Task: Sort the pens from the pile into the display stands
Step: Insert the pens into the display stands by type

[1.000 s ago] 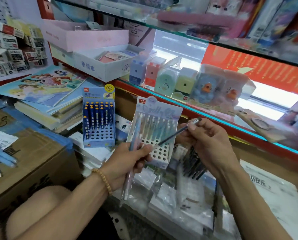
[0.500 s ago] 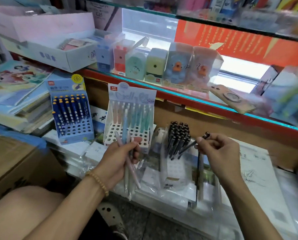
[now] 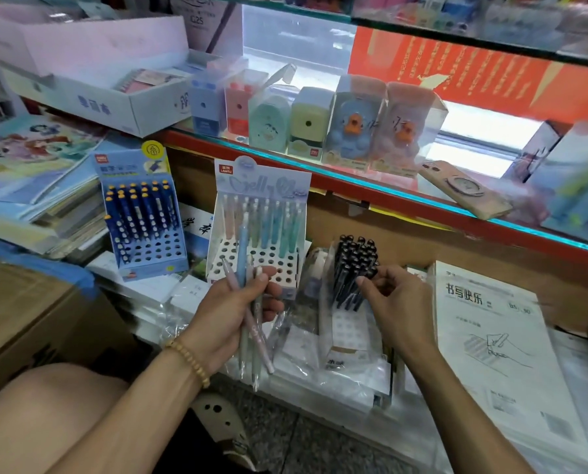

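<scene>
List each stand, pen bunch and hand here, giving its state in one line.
Blue stand: upright, part filled.
White stand: upright, front holes empty.
Black pens: packed upright together.
Pastel pens: held in a bunch.
Left hand: grips pastel pens.
Right hand: touches black pens.

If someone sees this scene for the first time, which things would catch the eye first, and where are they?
Probably the left hand at the centre, gripping a bunch of pastel pens before the white stand. Right of it, the right hand touches a cluster of black pens. On the left stands a blue stand of navy pens.
</scene>
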Demonstrator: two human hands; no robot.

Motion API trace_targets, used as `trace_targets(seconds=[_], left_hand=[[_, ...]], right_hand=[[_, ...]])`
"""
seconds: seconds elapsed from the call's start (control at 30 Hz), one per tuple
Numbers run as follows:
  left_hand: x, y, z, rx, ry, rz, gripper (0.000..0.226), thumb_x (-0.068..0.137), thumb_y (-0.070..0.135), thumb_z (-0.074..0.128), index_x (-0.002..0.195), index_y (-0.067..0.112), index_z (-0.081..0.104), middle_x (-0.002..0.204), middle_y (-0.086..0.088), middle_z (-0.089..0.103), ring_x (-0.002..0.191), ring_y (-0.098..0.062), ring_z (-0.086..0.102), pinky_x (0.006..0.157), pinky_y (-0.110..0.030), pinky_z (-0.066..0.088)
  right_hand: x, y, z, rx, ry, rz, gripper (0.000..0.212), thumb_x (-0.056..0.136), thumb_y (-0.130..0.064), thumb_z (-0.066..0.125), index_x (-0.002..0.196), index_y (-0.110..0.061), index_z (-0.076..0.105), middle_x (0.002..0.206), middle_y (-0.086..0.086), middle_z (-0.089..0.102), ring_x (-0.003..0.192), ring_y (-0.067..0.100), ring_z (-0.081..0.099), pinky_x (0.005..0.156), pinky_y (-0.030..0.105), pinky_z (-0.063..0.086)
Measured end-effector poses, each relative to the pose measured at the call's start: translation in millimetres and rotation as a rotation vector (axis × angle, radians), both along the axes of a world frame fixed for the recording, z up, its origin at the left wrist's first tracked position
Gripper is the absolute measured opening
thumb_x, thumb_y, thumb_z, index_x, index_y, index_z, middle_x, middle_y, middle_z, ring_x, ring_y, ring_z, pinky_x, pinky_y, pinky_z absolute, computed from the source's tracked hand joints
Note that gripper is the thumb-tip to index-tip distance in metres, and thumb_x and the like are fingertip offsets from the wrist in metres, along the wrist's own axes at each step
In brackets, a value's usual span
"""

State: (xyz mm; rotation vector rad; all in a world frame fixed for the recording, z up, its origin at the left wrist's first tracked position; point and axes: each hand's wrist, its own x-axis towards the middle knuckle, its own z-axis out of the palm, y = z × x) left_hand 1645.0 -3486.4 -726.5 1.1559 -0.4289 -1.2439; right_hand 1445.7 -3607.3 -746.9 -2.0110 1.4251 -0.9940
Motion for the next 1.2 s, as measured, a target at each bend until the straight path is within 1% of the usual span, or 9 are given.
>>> trace_targets(seconds=[0.2,0.37,0.47,0.6,0.7,0.77,0.9,1.03,1.2], left_hand=[[-1.8,2.8,2.1,-0.03,0.032,-0.031,0.019,0.092,0.012,0.054,0.106,0.001,0.062,0.09,-0.013,0.074,0.074,-0.021,0.07,0.062,-0.025,0.057],[1.5,4.1,4.6,-0.065,0.115,0.023,0.02,0.084,0.016,0.057,0.097,0.002,0.062,0.095,-0.016,0.074,0.089,-0.028,0.072,0.08,-0.033,0.06],[1.8,3.4,6.7,-0.109,0.201,0.076,0.02,0.086,0.014,0.055,0.1,0.001,0.06,0.097,-0.017,0.073,0.097,-0.03,0.071,0.082,-0.034,0.059],[0.4,4.9,10.3,-0.144,0.248,0.082,0.028,0.086,0.014,0.056,0.11,0.001,0.057,0.108,-0.019,0.071,0.104,-0.03,0.069,0.085,-0.036,0.058],[1.6,7.7,10.2,-0.181,0.203,0.084,0.032,0.082,0.018,0.058,0.11,0.003,0.056,0.11,-0.017,0.071,0.108,-0.027,0.068,0.09,-0.037,0.056],[5.5,8.7,9.4,-0.179,0.161,0.117,0.035,0.083,0.019,0.058,0.113,0.002,0.055,0.11,-0.017,0.071,0.107,-0.028,0.068,0.093,-0.039,0.054],[16.7,10.0,7.3,-0.155,0.098,0.221,0.03,0.09,0.013,0.055,0.115,-0.003,0.054,0.108,-0.022,0.07,0.101,-0.032,0.07,0.083,-0.04,0.059],[27.5,10.7,10.6,-0.134,-0.045,0.242,0.022,0.093,0.011,0.055,0.11,-0.002,0.06,0.099,-0.019,0.073,0.093,-0.031,0.072,0.074,-0.034,0.061],[44.4,10.7,14.8,-0.119,-0.217,0.216,0.018,0.091,0.008,0.058,0.1,-0.007,0.063,0.086,-0.014,0.073,0.086,-0.028,0.072,0.076,-0.037,0.061]], right_hand=[[17.1,2.5,-15.0,-0.006,0.159,0.075,0.032,0.087,-0.025,0.074,0.064,-0.019,0.052,0.056,-0.002,0.058,0.053,0.016,0.054,0.055,0.036,0.048],[13.4,13.3,1.4,-0.022,0.09,0.011,0.014,0.085,-0.028,0.076,0.092,-0.022,0.065,0.075,-0.009,0.069,0.066,0.008,0.063,0.062,0.03,0.05],[20.1,30.1,20.9,-0.068,0.008,0.065,0.01,0.09,-0.027,0.069,0.082,-0.021,0.068,0.069,-0.011,0.065,0.063,0.005,0.059,0.059,0.026,0.049],[48.7,49.7,30.0,0.365,-0.034,0.456,0.022,0.096,-0.031,0.06,0.082,-0.02,0.073,0.073,0.004,0.069,0.065,0.017,0.062,0.062,0.021,0.048],[65.2,61.3,23.3,0.638,-0.085,0.696,0.024,0.097,-0.027,0.06,0.088,-0.011,0.075,0.081,0.013,0.071,0.07,0.018,0.063,0.071,0.028,0.053],[70.3,63.8,19.2,0.694,-0.156,0.728,0.022,0.096,-0.023,0.062,0.086,-0.007,0.074,0.078,0.017,0.069,0.07,0.022,0.06,0.07,0.033,0.053],[75.5,58.3,17.9,0.67,-0.235,0.625,0.022,0.096,-0.019,0.063,0.086,-0.001,0.07,0.068,0.009,0.064,0.062,0.016,0.058,0.063,0.03,0.051],[80.8,52.4,22.0,0.605,-0.165,0.638,0.026,0.098,-0.022,0.06,0.088,-0.001,0.073,0.066,0.002,0.065,0.06,0.01,0.055,0.061,0.025,0.046],[94.7,50.7,32.9,0.545,-0.141,0.688,0.016,0.092,-0.027,0.068,0.087,-0.012,0.072,0.067,0.006,0.065,0.058,0.012,0.051,0.059,0.026,0.042]])
